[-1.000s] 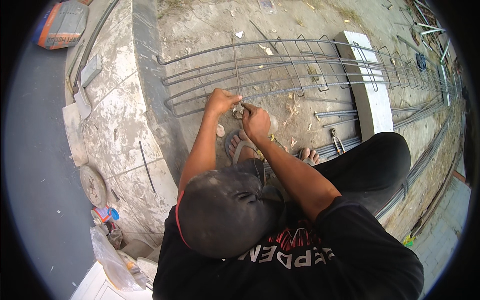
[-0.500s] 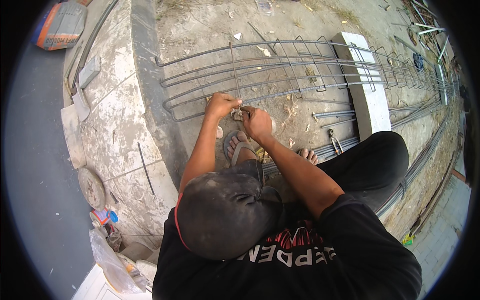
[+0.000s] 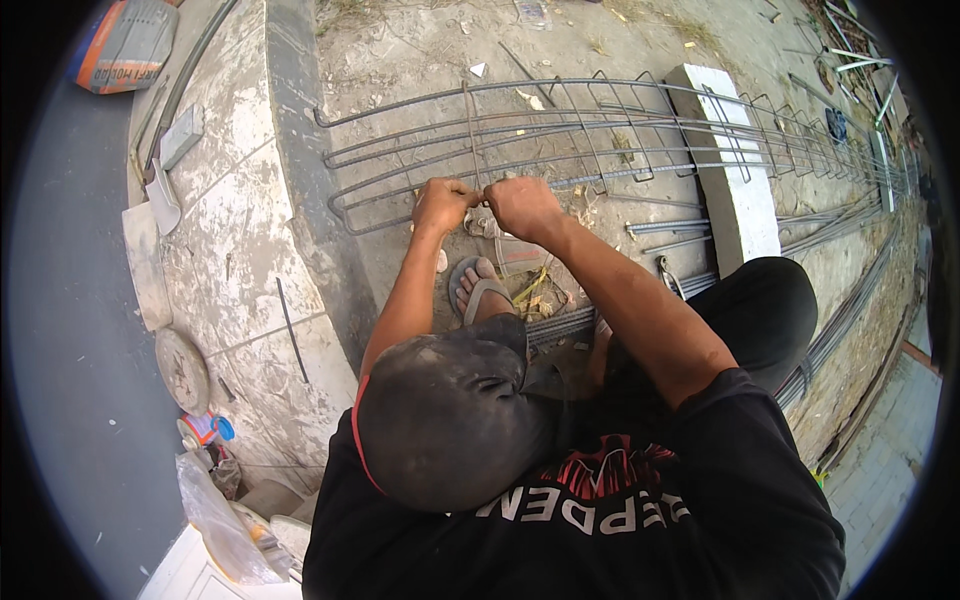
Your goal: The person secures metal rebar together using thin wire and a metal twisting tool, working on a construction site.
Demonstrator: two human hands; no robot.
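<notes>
A steel rebar cage (image 3: 600,130) of long bars and square loops stretches across the upper middle. My left hand (image 3: 438,208) pinches at a thin upright rusty bar (image 3: 470,135) on the cage's near long bar. Right beside it my right hand (image 3: 522,208) is closed at the same junction; what its fingers hold is hidden. My sandalled foot (image 3: 480,285) lies below my hands. Metal pliers (image 3: 670,275) lie to the right, beside my dark trouser leg.
A white block beam (image 3: 730,210) lies under the cage at the right. Bundled rods (image 3: 840,310) run along the right. A tiled ledge (image 3: 240,230) at left carries a loose rod (image 3: 292,330) and a grey block (image 3: 182,135). A sack (image 3: 125,45) sits at top left.
My right hand has risen and turned over toward the left hand, and its forearm and elbow have swung right. My left hand has shifted slightly upward since half a second ago.
</notes>
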